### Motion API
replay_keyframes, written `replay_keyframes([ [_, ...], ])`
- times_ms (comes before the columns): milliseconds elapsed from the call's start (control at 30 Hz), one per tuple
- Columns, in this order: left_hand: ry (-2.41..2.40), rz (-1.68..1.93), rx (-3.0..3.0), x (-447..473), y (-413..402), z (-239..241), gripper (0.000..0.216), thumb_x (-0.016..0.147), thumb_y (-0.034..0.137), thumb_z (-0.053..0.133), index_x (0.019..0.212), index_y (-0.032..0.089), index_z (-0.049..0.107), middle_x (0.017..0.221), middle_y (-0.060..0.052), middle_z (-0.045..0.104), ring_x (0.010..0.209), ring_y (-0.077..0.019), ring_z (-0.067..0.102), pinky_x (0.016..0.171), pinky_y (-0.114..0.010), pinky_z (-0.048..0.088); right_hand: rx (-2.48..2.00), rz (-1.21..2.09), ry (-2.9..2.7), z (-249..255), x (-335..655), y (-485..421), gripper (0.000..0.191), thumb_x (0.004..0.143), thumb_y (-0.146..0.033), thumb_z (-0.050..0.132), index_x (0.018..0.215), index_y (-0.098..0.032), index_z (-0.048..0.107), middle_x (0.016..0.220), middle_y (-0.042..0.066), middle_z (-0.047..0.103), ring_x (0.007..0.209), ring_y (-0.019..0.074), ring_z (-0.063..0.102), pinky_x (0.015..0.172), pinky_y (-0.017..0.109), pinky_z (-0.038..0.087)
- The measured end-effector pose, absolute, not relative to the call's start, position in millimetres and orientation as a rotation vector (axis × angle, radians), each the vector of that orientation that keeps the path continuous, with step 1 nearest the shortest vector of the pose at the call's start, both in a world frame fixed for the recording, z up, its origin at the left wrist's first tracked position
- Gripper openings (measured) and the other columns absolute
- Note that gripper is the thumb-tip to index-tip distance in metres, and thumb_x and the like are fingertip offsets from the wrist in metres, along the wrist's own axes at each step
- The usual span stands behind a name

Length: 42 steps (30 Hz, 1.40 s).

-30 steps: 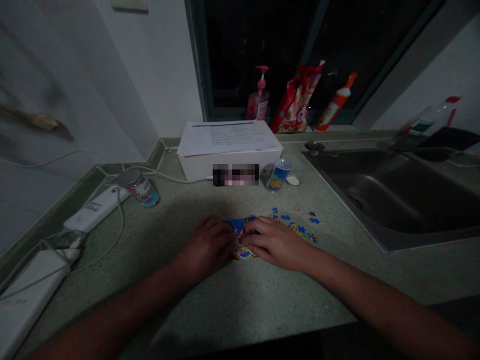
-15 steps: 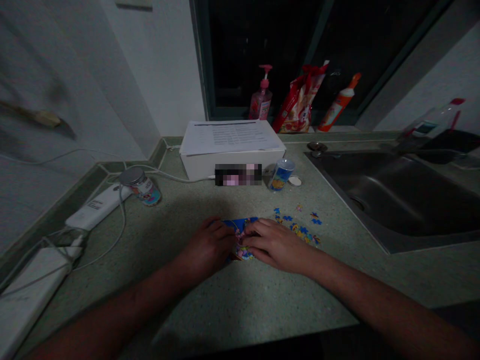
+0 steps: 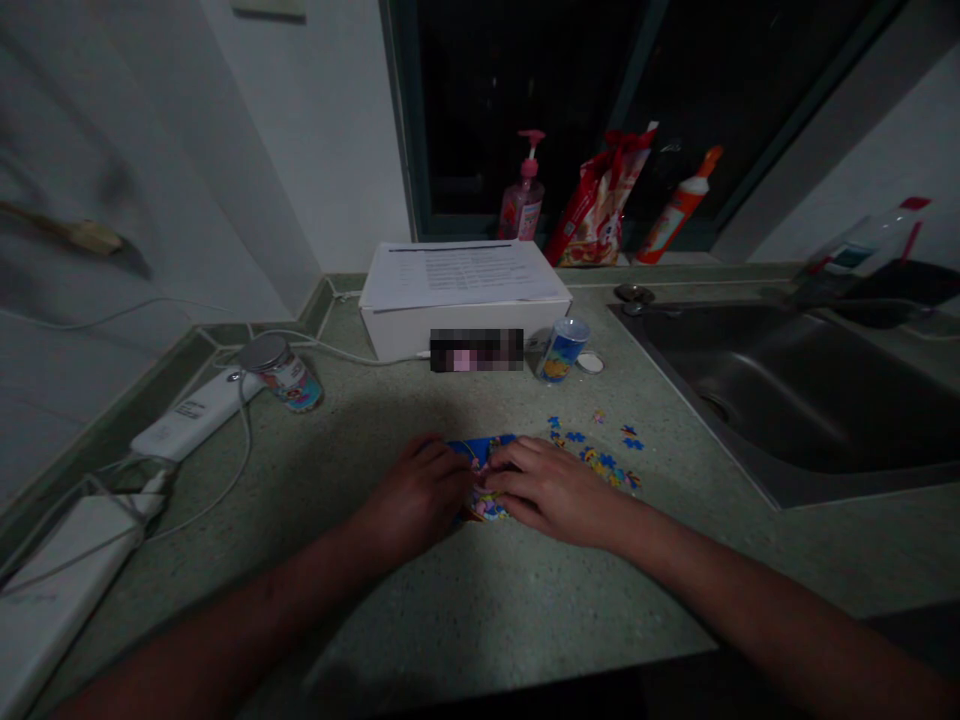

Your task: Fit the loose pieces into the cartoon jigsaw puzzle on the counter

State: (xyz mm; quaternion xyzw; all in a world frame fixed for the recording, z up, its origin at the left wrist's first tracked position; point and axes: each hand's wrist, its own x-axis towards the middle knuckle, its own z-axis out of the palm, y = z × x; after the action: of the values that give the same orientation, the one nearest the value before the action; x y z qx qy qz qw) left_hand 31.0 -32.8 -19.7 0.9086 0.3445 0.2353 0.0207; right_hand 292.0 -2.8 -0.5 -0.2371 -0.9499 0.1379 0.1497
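On the counter in front of me lies a partly assembled jigsaw puzzle [image 3: 491,508], blue at the top with colourful figures below. My left hand [image 3: 424,490] grips its left side, fingers bent over the edge. From the right, my right hand [image 3: 551,488] presses on the puzzle with curled fingers close together. The fingers of both hands nearly meet over its middle and cover part of the picture; whether a single piece is between the right fingertips cannot be made out. Loose puzzle pieces [image 3: 604,462], blue and yellow, are scattered just beyond my right hand.
A blue can [image 3: 562,352] stands behind the pieces beside a round lid [image 3: 590,362]. Further back is a white box [image 3: 465,285] with printed paper on top. To the left are a jar [image 3: 285,375], power strip [image 3: 199,410] and cables. A metal sink [image 3: 795,390] is right.
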Motion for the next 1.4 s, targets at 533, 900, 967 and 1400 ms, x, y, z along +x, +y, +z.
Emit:
replay_keyframes([
  [533,1.186,0.847,2.700,29,-32,-17,0.016,0.099,0.014,0.061,0.106,0.020,0.074,0.102,-0.007,0.078,0.095,-0.0262,0.069,0.100,-0.050,0.051,-0.772,0.351,-2.608,-1,296,3,0.022,0.107,-0.024,0.061,0.124,-0.022,0.073,0.120,0.011,0.072,0.112,0.0266,0.067,0.097,0.046,0.057],
  [900,1.757,1.225,1.436,-11,7,-12,0.024,0.082,0.045,0.068,0.087,0.023,0.077,0.093,-0.008,0.080,0.095,-0.0317,0.073,0.090,-0.044,0.054,-1.089,0.121,-2.451,-1,333,39,0.024,0.105,-0.023,0.058,0.121,-0.020,0.075,0.116,0.013,0.075,0.110,0.0303,0.071,0.098,0.052,0.061],
  [967,1.748,1.296,1.272,-15,12,-12,0.029,0.080,0.049,0.070,0.089,0.022,0.077,0.094,-0.007,0.080,0.097,-0.0305,0.072,0.092,-0.042,0.054,-1.170,0.104,-2.439,-1,343,45,0.025,0.104,-0.024,0.058,0.120,-0.021,0.076,0.116,0.013,0.075,0.111,0.0313,0.071,0.099,0.054,0.060],
  [1400,1.677,1.394,1.078,-14,14,-12,0.034,0.076,0.051,0.074,0.090,0.021,0.076,0.094,-0.007,0.079,0.099,-0.0292,0.071,0.097,-0.042,0.052,-1.437,0.163,-2.537,-3,360,56,0.030,0.101,-0.024,0.060,0.125,-0.018,0.077,0.127,0.016,0.076,0.120,0.0334,0.072,0.109,0.054,0.058],
])
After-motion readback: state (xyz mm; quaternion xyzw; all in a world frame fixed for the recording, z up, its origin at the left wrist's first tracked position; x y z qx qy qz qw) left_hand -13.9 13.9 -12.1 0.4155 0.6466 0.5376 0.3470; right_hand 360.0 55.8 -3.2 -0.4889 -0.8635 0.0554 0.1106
